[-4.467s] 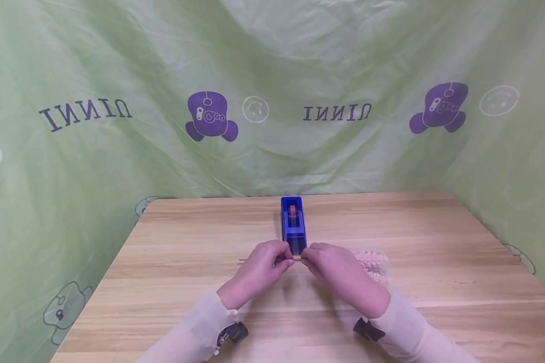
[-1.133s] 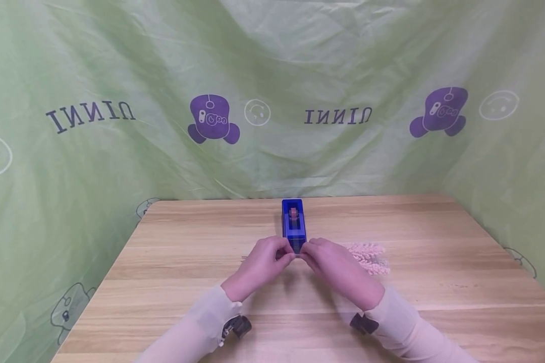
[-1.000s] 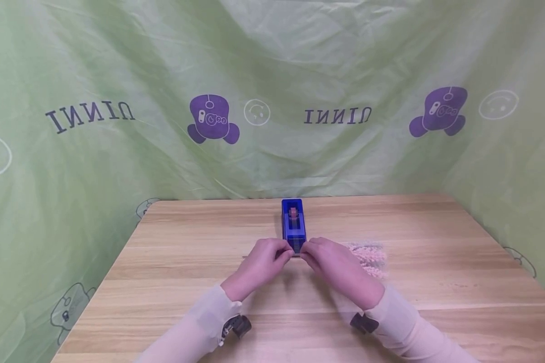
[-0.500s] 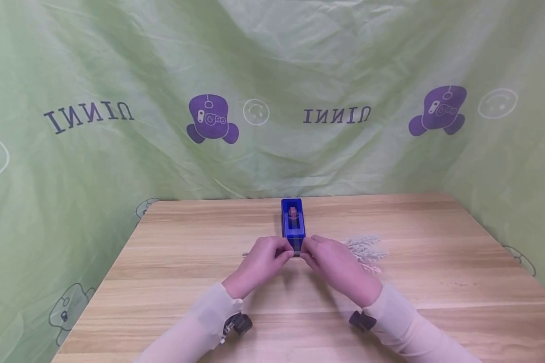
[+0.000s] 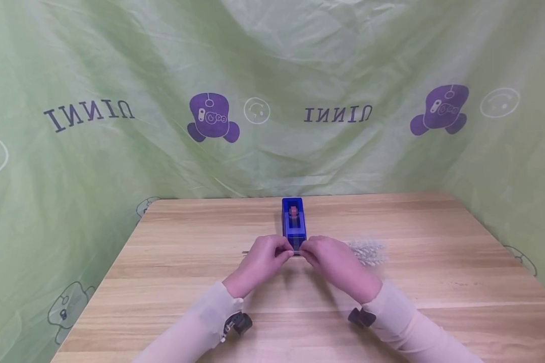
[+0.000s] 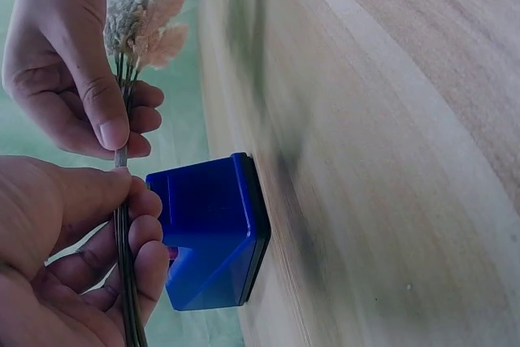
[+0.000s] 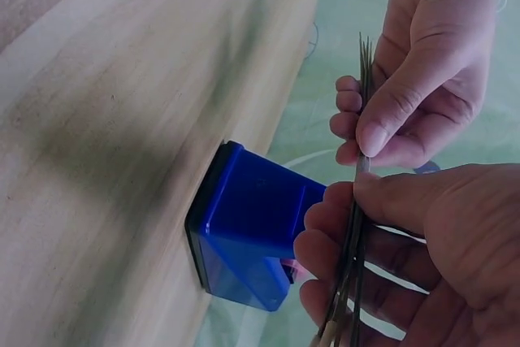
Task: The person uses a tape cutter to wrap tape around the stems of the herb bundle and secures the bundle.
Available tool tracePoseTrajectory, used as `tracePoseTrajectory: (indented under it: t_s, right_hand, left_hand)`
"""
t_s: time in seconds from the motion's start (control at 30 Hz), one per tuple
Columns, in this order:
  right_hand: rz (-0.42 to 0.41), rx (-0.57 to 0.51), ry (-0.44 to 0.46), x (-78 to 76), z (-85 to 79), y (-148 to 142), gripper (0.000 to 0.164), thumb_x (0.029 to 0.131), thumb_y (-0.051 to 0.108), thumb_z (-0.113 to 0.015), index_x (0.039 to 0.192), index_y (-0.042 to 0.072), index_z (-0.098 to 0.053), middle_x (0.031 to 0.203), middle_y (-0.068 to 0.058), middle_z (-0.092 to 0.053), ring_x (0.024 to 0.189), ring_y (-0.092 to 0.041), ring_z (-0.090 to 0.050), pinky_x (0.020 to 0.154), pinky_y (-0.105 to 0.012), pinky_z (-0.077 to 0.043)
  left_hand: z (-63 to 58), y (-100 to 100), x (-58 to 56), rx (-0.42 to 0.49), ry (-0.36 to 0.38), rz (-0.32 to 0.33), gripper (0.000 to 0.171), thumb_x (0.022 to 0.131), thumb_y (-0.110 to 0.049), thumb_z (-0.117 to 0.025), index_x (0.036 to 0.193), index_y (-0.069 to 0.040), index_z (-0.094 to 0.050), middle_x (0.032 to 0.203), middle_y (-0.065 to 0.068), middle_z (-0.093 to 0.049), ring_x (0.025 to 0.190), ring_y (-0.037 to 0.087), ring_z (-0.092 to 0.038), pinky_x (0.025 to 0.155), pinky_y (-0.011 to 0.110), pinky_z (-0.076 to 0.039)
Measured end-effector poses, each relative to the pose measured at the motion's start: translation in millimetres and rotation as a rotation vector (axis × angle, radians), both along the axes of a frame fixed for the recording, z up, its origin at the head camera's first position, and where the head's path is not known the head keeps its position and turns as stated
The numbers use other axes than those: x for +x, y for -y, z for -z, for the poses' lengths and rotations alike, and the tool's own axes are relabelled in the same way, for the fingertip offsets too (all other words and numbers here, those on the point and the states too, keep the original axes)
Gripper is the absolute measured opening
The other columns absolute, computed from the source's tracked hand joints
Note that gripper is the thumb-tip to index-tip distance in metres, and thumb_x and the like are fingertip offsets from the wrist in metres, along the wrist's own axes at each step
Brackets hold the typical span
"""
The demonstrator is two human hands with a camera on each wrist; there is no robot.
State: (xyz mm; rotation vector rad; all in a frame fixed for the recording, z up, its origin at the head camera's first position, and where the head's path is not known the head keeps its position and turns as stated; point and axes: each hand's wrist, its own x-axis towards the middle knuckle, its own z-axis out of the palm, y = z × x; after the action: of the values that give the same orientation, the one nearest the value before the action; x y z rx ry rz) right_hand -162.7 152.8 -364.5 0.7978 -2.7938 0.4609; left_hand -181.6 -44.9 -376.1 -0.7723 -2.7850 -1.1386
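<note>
Both hands pinch a bunch of thin dark stems (image 6: 123,241), held crosswise in front of a blue tape dispenser (image 5: 295,236). My left hand (image 5: 263,259) grips the bare-stem side; my right hand (image 5: 338,264) grips nearer the fluffy flower heads (image 5: 368,252), grey-white and blurred in the head view. Pinkish heads (image 6: 162,30) show beside the grey ones in the left wrist view. A pale band of tape (image 6: 121,157) circles the stems between the two thumbs. The fingertips of both hands nearly meet there, close to the dispenser's near end.
The dispenser, with a reddish tape core (image 5: 292,212), stands near the back of the wooden table (image 5: 186,232). A green printed curtain (image 5: 272,161) hangs behind and along both sides. Dark cameras are strapped to both wrists.
The bunch has turned about its length between the fingers: its visible heads went from pink to grey-white in the head view. Both hands have shifted slightly toward the dispenser, keeping their pinch.
</note>
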Motion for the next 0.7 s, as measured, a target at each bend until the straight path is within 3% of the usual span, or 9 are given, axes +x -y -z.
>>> tracePoseTrajectory:
  t_s: [0.27,0.4,0.7]
  right_hand:
    - [0.014,-0.008,-0.008,-0.7,-1.0,1.3,0.007,0.096,0.016,-0.076,0.089,0.014,-0.075,0.075,0.007,-0.067,0.067,-0.007,-0.056,0.066,-0.027,-0.053]
    - [0.028,-0.012,-0.004,-0.9,-2.1,3.6,0.009,0.095,0.015,-0.077,0.087,0.015,-0.073,0.077,0.005,-0.067,0.069,-0.007,-0.056,0.065,-0.026,-0.052]
    - [0.054,0.005,-0.041,-2.6,-1.0,4.6,0.015,0.093,0.014,-0.078,0.083,0.014,-0.067,0.076,0.005,-0.06,0.067,-0.008,-0.048,0.059,-0.023,-0.046]
  left_hand:
    - [-2.5,-0.5,-2.4,-0.04,0.027,0.017,0.018,0.102,-0.01,-0.065,0.091,-0.005,-0.078,0.079,0.003,-0.073,0.067,0.008,-0.054,0.063,0.021,-0.047]
    - [-2.7,-1.3,-3.5,-0.032,0.052,0.024,0.016,0.1,-0.008,-0.066,0.091,-0.004,-0.078,0.08,0.003,-0.073,0.068,0.008,-0.054,0.063,0.021,-0.047]
    - [-2.2,-4.6,-5.9,-0.025,0.031,-0.004,0.008,0.097,-0.008,-0.071,0.091,-0.008,-0.077,0.085,0.004,-0.075,0.073,0.009,-0.057,0.067,0.022,-0.048]
